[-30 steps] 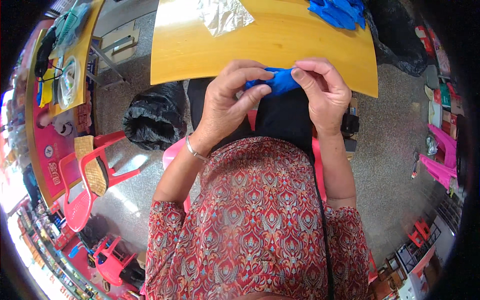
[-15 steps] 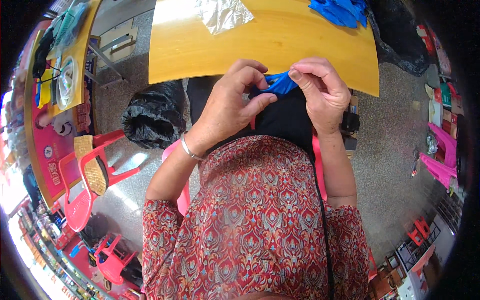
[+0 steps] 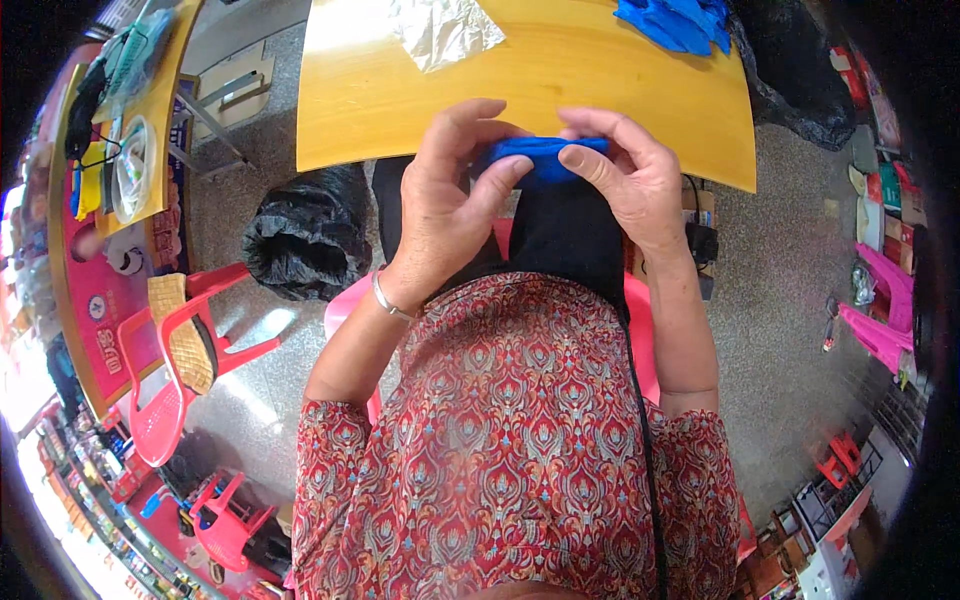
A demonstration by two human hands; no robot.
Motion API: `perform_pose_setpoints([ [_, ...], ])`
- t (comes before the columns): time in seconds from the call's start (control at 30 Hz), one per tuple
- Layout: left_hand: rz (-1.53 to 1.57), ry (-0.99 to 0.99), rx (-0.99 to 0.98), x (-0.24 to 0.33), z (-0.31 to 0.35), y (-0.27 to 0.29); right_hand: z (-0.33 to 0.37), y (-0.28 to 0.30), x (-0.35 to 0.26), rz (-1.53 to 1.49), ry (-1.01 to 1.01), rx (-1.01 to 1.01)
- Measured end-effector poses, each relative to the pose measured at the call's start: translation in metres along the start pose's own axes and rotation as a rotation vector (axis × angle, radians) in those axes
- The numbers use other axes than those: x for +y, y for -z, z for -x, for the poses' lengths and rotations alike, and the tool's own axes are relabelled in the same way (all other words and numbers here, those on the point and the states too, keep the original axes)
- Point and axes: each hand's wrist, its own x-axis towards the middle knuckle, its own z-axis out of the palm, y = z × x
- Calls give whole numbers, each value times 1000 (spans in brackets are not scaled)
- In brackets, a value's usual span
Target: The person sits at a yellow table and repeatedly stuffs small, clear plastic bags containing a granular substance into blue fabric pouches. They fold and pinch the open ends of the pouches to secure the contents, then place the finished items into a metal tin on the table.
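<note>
A small piece of thin blue material (image 3: pixel 545 160) is stretched between my two hands, just off the near edge of the yellow table (image 3: pixel 400 120) and above my lap. My left hand (image 3: pixel 450 170) pinches its left end, thumb in front and fingers behind. My right hand (image 3: pixel 635 180) grips the right end in the same way, with the thumb on its upper edge. The lower part of the blue piece hangs between the thumbs. What kind of article it is, I cannot tell.
A clear plastic sheet (image 3: pixel 450 32) and a heap of blue material (image 3: pixel 680 25) lie at the table's far side. An open black bag (image 3: pixel 308 240) stands on the floor at left. Beyond it is a red plastic chair (image 3: pixel 165 410). Another black bag (image 3: pixel 795 80) is at right.
The blue piece has gone from bunched and slanting to level and spread wider. My left hand has shifted slightly left and turned more upright; my right hand has moved slightly left and down.
</note>
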Motion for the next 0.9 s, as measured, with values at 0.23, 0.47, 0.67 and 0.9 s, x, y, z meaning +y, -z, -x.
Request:
perform_pose_setpoints([
  [0.23,85,147,56,-3,5,1,3,-8,7,149,142,79],
  [0.47,211,169,110,-6,-3,4,-4,3,2,121,-192,-50],
  [0.67,216,170,327,-19,-2,17,-14,39,7,-14,-123,54],
  [0.9,284,306,310,-39,18,29,-45,74,15,250,-189,-1],
])
